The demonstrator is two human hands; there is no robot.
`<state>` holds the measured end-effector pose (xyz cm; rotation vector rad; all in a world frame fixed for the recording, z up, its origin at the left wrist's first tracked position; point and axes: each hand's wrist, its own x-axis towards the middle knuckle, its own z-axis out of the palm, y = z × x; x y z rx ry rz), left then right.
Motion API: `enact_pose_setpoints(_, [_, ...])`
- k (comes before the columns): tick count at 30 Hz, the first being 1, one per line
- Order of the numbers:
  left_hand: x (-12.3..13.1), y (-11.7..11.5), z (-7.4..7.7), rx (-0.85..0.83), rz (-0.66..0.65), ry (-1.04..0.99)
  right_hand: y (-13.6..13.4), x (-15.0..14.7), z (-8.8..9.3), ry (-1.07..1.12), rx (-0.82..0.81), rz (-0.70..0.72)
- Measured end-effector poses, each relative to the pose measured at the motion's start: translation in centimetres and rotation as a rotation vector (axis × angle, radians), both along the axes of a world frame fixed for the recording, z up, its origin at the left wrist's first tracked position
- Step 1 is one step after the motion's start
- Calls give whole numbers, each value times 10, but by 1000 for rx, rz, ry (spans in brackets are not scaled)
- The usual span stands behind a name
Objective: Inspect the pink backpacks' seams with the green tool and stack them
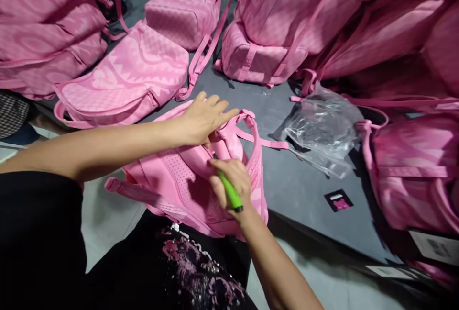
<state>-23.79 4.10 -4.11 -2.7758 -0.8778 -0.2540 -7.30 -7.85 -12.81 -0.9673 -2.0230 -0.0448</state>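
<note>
A pink backpack (179,181) lies at the near edge of the grey table, with its perforated padded side and straps facing up. My left hand (206,118) rests spread on the top part of it, fingers apart. Lower and to the right, my right hand (233,181) is closed around a green tool (230,191) with a dark end. The tool's working tip is too small to make out against the pink fabric between my hands. A pink strap (263,142) extends from the backpack to the right over the table.
Crumpled clear plastic (322,126) and a small black card (339,201) lie on the grey table (297,190) to the right. A patterned pink backpack (125,73) lies at the left. Stacked pink bags (283,13) stand behind, and another bag (416,171) is at far right.
</note>
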Motion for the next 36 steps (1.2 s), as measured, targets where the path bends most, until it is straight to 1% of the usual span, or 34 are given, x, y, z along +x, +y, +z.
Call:
enact_pose_setpoints(2, [11, 8, -4, -20, 35, 75, -5, 1, -1, 1, -25, 29])
enact_pose_setpoints(5, [15, 13, -13, -3, -32, 70, -3, 11, -5, -25, -81, 43])
enact_pose_setpoints(6, [14, 14, -16, 8, -60, 60, -1, 14, -7, -8, -119, 27])
enact_pose_setpoints(8, [12, 14, -22, 25, -101, 60, 5, 20, -9, 78, -214, -51])
enact_pose_setpoints(10, [12, 14, -29, 28, -121, 78, 9, 24, -8, 155, -278, -130])
enact_pose_setpoints(11, [13, 14, -32, 23, -120, 88, 10, 25, -6, 162, -292, -138])
enact_pose_setpoints(14, [19, 16, -37, 11, -98, 91, 13, 33, 10, 86, -359, -57])
enact_pose_setpoints(18, [23, 16, -35, -23, -107, 41, 18, 45, 40, -39, -579, 48])
enact_pose_setpoints(20, [24, 15, -33, -48, -105, 40, 23, 46, 50, -101, -653, 75])
enact_pose_setpoints(23, [27, 16, -33, -40, -64, 71, 30, 39, 56, -262, -647, 33])
enact_pose_setpoints(25, [29, 18, -36, -14, -21, 61, 32, 34, 54, -418, -583, -24])
enact_pose_setpoints(27, [31, 20, -40, 6, 3, 22, 29, 32, 51, -528, -518, -53])
enact_pose_setpoints(29, [32, 23, -43, 10, 0, -14, 26, 33, 48, -555, -469, -55])
enact_pose_setpoints(31, [34, 25, -46, 1, -11, -44, 24, 36, 46, -554, -453, -47])
enact_pose_setpoints(36, [36, 27, -50, -48, -40, -157, 31, 37, 47, -495, -510, 0])
